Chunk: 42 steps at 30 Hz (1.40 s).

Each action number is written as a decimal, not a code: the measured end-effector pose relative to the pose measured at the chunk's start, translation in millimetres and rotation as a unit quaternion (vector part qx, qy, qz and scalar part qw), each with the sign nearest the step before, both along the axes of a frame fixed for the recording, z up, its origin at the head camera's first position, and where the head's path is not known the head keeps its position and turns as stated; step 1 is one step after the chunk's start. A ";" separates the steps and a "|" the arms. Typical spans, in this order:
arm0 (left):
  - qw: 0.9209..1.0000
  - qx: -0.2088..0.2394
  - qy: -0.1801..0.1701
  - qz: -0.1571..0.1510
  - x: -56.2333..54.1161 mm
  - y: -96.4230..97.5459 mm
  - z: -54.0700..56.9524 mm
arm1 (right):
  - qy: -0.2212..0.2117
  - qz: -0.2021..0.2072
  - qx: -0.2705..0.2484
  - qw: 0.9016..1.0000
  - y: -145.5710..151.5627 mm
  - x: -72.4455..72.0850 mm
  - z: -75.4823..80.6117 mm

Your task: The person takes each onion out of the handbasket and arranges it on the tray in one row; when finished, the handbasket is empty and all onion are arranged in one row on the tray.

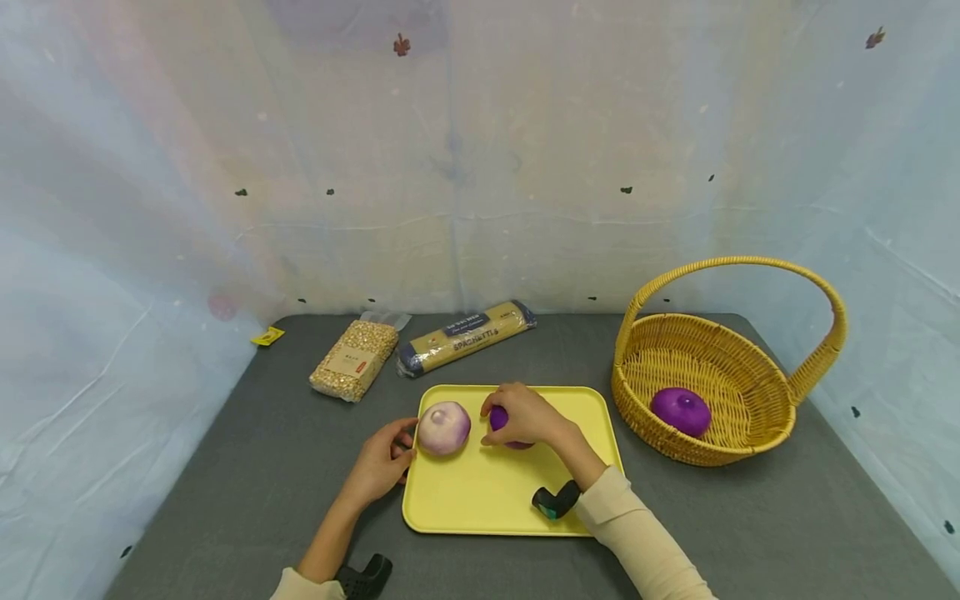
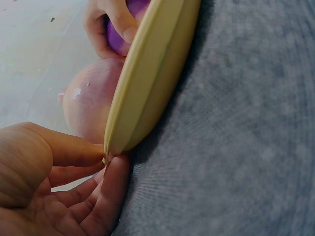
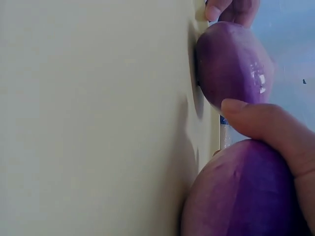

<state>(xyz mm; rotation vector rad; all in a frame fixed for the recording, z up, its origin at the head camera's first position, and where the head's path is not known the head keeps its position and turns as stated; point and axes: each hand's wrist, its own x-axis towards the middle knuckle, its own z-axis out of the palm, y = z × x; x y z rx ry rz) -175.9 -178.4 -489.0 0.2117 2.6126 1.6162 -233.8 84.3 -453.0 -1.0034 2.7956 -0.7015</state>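
My left hand (image 1: 381,462) pinches the left rim of a yellow tray (image 1: 480,504), its thumb above and fingers beneath in the left wrist view. Just inside that rim sits a pale purple-and-white onion (image 1: 444,430). My right hand (image 1: 527,416) reaches over the tray from the right and grips a darker purple onion (image 3: 241,196) from above. Its thumb curves round the onion's side in the right wrist view, and most of this onion is hidden by the hand in the head view. The held onion is low over the tray, to the right of the pale one.
A wicker basket (image 1: 750,446) with a tall handle stands right of the tray, holding another purple onion (image 1: 681,412). Behind the tray lie a spaghetti pack (image 1: 467,337) and a bag of yellowish kernels (image 1: 355,360). A small yellow tag (image 1: 267,336) lies at the back left corner.
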 end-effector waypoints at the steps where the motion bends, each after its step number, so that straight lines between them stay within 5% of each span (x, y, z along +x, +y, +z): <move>1: 1.000 0.001 0.000 0.000 0.2 -0.2 0.1 | 0.002 -0.001 0.001 1.000 -0.6 0.0 -0.6; 16: 1.000 0.004 0.000 0.000 0.2 0.9 0.1 | -0.002 -0.017 0.010 1.000 -1.1 1.7 2.8; 42: 1.000 0.005 0.001 -0.002 -0.1 0.6 -2.4 | -0.007 -0.038 -0.061 0.997 26.5 10.0 18.4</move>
